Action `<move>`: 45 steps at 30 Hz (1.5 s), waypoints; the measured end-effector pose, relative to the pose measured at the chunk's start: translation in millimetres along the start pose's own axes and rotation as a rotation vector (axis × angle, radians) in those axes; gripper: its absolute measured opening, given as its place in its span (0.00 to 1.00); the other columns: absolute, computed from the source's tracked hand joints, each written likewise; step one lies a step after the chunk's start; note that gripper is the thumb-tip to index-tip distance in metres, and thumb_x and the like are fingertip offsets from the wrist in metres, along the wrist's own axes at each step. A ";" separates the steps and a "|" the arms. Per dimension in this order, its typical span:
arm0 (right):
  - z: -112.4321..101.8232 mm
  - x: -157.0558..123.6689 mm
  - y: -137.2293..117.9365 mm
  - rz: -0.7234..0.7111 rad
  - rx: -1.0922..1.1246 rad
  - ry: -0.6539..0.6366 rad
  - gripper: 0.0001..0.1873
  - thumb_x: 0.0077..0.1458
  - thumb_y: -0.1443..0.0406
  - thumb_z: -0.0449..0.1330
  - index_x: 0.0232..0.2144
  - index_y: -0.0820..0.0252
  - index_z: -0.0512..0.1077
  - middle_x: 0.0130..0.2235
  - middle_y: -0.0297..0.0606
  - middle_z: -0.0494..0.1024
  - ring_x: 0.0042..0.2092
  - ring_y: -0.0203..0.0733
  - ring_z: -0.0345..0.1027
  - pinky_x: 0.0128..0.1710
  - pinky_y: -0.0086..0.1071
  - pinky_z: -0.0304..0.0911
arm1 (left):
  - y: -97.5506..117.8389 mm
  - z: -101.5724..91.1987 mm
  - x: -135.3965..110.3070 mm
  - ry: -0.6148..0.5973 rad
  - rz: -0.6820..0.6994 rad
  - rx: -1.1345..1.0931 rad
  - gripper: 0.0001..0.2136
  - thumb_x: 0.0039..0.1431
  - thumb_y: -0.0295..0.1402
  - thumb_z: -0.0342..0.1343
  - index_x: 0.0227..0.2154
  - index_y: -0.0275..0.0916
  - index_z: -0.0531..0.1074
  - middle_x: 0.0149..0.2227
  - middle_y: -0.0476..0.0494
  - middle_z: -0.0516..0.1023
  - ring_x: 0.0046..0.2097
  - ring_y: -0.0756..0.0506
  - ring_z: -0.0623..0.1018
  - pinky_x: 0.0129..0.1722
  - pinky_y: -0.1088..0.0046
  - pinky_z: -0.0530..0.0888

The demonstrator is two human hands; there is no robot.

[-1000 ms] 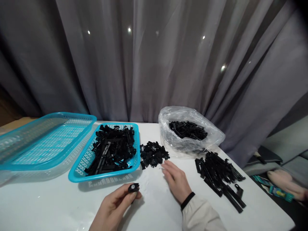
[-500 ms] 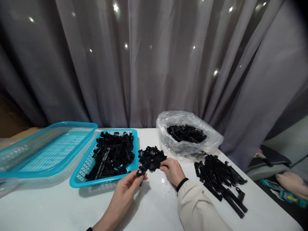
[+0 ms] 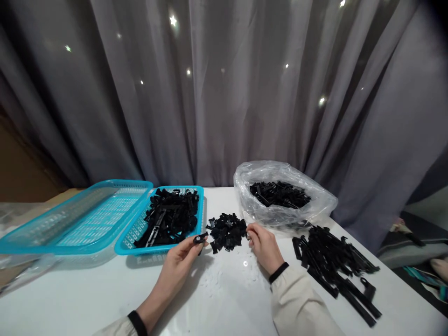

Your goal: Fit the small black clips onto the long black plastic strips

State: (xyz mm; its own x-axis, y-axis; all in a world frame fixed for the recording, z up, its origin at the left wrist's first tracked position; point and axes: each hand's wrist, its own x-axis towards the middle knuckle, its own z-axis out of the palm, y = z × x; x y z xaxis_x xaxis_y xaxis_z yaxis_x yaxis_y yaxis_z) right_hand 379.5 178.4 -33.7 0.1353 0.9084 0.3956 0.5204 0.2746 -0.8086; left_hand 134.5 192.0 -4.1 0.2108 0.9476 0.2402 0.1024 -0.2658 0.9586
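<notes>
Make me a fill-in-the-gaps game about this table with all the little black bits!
1. The left hand pinches one small part of the colour ____.
2. The right hand is at the edge of the small pile, which lies between the filled basket and the clear plastic ____.
3. The filled basket's colour is ____.
4. The long strips lie on the white ____.

Missing words: black; bag; blue; table.

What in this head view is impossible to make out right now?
Head view: small black plastic part pinched by left hand: too small and dark for shape.
Right hand at loose pile of small black pieces: its fingers hide any grip.
Large turquoise mesh basket: left edge cuts it off.
</notes>
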 end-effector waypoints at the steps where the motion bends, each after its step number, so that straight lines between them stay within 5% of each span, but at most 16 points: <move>1: 0.7 -2.7 -5.1 0.016 0.065 -0.014 0.11 0.59 0.66 0.47 0.33 0.61 0.68 0.27 0.36 0.71 0.27 0.38 0.67 0.28 0.29 0.63 | -0.9 -1.0 -0.4 -0.001 -0.005 -0.002 0.10 0.57 0.38 0.58 0.37 0.38 0.79 0.38 0.42 0.81 0.43 0.42 0.78 0.43 0.71 0.72; 7: 18.6 -27.8 -49.3 0.081 0.386 -0.171 0.11 0.57 0.63 0.54 0.39 0.62 0.73 0.27 0.37 0.75 0.28 0.38 0.71 0.31 0.30 0.69 | -2.7 10.7 -23.1 -0.070 -0.061 -0.030 0.10 0.59 0.36 0.56 0.37 0.37 0.78 0.35 0.42 0.80 0.39 0.42 0.77 0.39 0.72 0.72; 13: 19.7 -38.4 -79.2 0.057 0.583 -0.143 0.07 0.50 0.70 0.61 0.31 0.57 0.79 0.35 0.38 0.73 0.34 0.35 0.68 0.32 0.25 0.65 | 4.5 24.7 -41.4 -0.182 -0.073 -0.059 0.10 0.61 0.37 0.54 0.33 0.38 0.78 0.34 0.45 0.78 0.37 0.45 0.75 0.37 0.75 0.71; 24: 20.5 -44.3 -80.6 0.048 0.565 -0.234 0.12 0.50 0.73 0.61 0.34 0.52 0.79 0.36 0.35 0.72 0.37 0.35 0.65 0.39 0.26 0.62 | 3.0 24.5 -46.9 -0.240 -0.035 -0.039 0.10 0.62 0.35 0.53 0.38 0.41 0.78 0.32 0.47 0.78 0.35 0.46 0.74 0.35 0.77 0.70; 39: 11.5 -42.8 -74.6 0.280 0.712 -0.399 0.07 0.47 0.66 0.66 0.32 0.59 0.80 0.37 0.40 0.72 0.37 0.38 0.67 0.35 0.28 0.62 | -1.7 24.7 -47.7 -0.273 0.105 0.170 0.10 0.64 0.33 0.50 0.31 0.37 0.74 0.28 0.47 0.74 0.30 0.49 0.72 0.30 0.79 0.67; 45: 15.7 -43.6 -67.2 0.442 0.955 -0.421 0.07 0.43 0.67 0.70 0.28 0.63 0.78 0.33 0.36 0.72 0.34 0.33 0.66 0.36 0.25 0.60 | -4.8 23.9 -49.6 -0.280 0.180 0.189 0.09 0.64 0.31 0.50 0.31 0.38 0.73 0.28 0.48 0.74 0.31 0.50 0.73 0.30 0.80 0.67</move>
State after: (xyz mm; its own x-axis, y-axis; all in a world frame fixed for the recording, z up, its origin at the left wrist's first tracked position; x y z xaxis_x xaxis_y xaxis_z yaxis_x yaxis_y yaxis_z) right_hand 325.4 125.3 -3.4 -0.2409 0.9698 -0.0397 -0.3831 -0.1326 -0.9141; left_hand 146.7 142.0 -24.3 0.4967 0.8043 0.3262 0.2115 -0.4767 0.8533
